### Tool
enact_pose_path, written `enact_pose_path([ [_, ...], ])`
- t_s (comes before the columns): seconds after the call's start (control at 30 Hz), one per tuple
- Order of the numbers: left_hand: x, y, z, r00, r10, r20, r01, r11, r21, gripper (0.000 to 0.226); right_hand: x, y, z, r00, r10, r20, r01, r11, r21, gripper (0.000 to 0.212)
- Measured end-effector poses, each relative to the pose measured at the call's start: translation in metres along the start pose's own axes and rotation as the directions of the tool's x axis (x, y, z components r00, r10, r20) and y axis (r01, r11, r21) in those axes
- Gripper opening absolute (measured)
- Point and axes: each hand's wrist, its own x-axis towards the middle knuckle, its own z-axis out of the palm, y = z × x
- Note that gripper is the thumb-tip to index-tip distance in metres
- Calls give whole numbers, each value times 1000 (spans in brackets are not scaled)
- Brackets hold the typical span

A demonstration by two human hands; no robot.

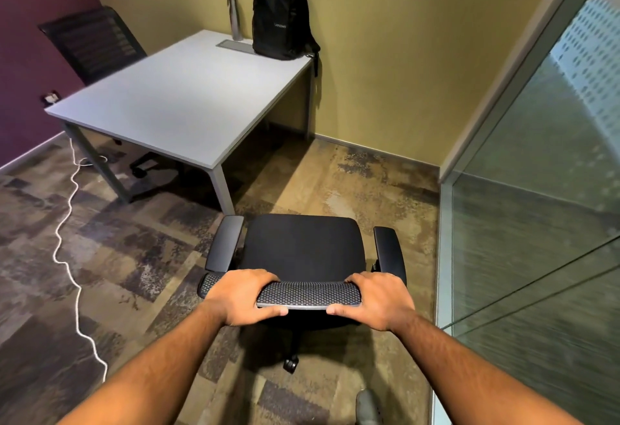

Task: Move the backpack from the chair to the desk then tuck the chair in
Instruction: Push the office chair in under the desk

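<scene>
A black backpack (281,12) stands upright at the far right corner of the white desk (174,102), leaning on the yellow wall. The black office chair (302,246) stands on the carpet in front of me, to the right of the desk's near corner, with nothing on its seat. My left hand (245,297) grips the left part of the chair's mesh backrest top edge. My right hand (379,300) grips the right part of that same edge. Thumbs sit on my side of the backrest, fingers curl over it.
A metal bottle (235,15) stands beside the backpack. A second black chair (94,42) is tucked at the desk's far left side. A white cable (72,240) snakes across the carpet on the left. A glass partition (536,206) runs close on the right.
</scene>
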Motion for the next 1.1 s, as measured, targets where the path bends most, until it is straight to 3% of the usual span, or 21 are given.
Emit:
enact_pose_path([
  [0.3,81,6,-5,978,-146,148,150,988,-20,100,53,65,-14,999,-53,13,53,998,17,113],
  [0.73,197,54,13,957,-289,0,289,957,12,98,143,201,-38,972,-225,60,227,974,-21,112],
  [1.1,307,54,5,942,-327,-73,328,945,-1,96,242,289,-49,952,-302,41,304,953,-23,107],
])
